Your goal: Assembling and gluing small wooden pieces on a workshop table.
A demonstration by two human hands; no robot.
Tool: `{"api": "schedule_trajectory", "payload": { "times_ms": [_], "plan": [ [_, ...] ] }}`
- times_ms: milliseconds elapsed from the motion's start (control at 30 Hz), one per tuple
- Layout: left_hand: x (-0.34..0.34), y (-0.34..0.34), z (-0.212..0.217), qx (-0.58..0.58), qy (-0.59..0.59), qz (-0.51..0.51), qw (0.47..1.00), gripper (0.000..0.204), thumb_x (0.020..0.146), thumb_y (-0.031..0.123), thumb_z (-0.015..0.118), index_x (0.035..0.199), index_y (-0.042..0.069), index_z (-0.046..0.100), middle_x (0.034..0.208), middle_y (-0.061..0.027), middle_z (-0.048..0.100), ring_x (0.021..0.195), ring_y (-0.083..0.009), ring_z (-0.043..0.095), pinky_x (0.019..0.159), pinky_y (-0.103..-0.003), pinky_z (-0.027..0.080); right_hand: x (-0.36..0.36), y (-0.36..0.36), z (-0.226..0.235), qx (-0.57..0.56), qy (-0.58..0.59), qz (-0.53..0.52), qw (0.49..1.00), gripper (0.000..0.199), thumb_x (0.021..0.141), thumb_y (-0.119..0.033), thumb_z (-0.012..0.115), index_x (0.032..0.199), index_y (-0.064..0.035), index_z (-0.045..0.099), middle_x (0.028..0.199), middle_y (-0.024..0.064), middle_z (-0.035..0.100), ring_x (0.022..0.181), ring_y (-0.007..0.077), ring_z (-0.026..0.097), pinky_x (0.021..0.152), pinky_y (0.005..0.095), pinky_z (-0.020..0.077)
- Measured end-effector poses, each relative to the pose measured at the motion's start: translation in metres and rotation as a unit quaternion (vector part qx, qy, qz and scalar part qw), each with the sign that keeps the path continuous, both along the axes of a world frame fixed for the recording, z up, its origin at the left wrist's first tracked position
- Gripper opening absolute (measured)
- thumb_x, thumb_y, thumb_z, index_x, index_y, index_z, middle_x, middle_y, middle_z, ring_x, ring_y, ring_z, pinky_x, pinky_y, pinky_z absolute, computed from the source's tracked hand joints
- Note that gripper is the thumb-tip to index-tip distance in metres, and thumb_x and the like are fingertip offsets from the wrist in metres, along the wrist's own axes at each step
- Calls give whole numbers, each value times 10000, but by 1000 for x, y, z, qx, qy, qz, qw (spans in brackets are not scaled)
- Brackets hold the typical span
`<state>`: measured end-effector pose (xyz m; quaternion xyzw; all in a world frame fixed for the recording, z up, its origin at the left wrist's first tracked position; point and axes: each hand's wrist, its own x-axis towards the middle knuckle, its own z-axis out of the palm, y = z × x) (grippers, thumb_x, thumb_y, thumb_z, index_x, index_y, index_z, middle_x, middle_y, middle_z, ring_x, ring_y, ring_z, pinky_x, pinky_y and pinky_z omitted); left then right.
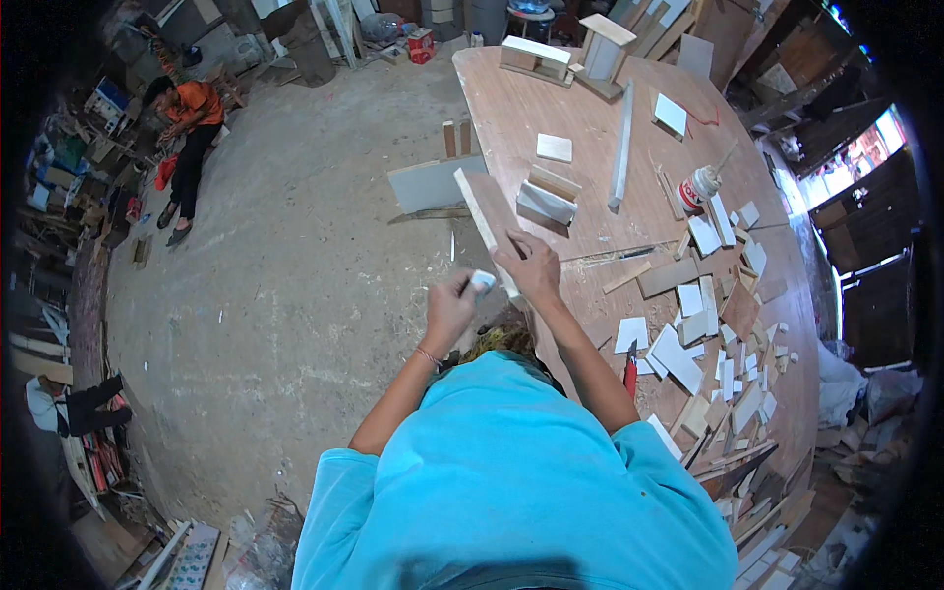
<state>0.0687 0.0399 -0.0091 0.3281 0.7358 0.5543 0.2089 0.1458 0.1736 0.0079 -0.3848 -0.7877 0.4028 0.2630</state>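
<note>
My right hand [534, 267] grips the near end of a long flat wooden board [489, 214], fingers over its face. The board slants out past the table's left edge, its far end pointing away from me. Just left of it, my left hand [450, 313] is closed around a small pale, whitish-blue piece [482, 282], close to the board's near end. That hand is slightly blurred, and I cannot tell what kind of thing the piece is or whether it touches the board.
The wooden table [580, 231] bears a glue tub [698, 187], a long strip [621, 147], small assembled wooden pieces [547, 202] and many offcuts [678, 359]. A red-handled tool [630, 366] lies near my right arm. A panel [433, 185] stands beyond the board. A person [192, 118] sits far left.
</note>
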Motion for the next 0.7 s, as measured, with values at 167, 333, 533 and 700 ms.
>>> {"api": "schedule_trajectory", "payload": {
  "times_ms": [167, 333, 533, 700],
  "plan": [
    [-7, 18, 10, 17, -151, -18, 988, 156, 764, 90, 582, 846, -38, 615, 723, -25, 596, 629, -77, 522, 582, -218, 416, 63, 16, -21, 157, -165, 55, 972, 690, 500, -339, 699, 1112, -94, 495, 1164, 186, 420, 1048, 378, 403, 864, 448, 367],
    [-21, 55, -13, 1, -243, -56, 969, 176, 787, 132, 576, 870, -21, 604, 766, -19, 576, 700, -79, 514, 655, -224, 412, 113, 28, -60, 189, -219, 80, 954, 691, 491, -337, 710, 1105, -94, 508, 1176, 217, 400, 1056, 405, 384, 872, 472, 347],
    [-13, 96, 3, 7, -379, -85, 922, 190, 778, 63, 557, 943, -31, 575, 811, -49, 589, 710, -101, 556, 669, -225, 468, 110, 41, -52, 92, -54, -48, 993, 401, 636, -211, 689, 979, -32, 583, 986, 156, 547, 910, 268, 535, 769, 350, 443],
    [-10, 115, -9, 0, -327, -92, 940, 212, 736, 65, 612, 911, -40, 557, 811, -60, 581, 696, -115, 558, 618, -238, 465, 63, 34, -15, -16, 50, -59, 997, 330, 655, -160, 686, 939, -19, 592, 853, 125, 589, 689, 212, 584, 607, 295, 476]
  ]
}}
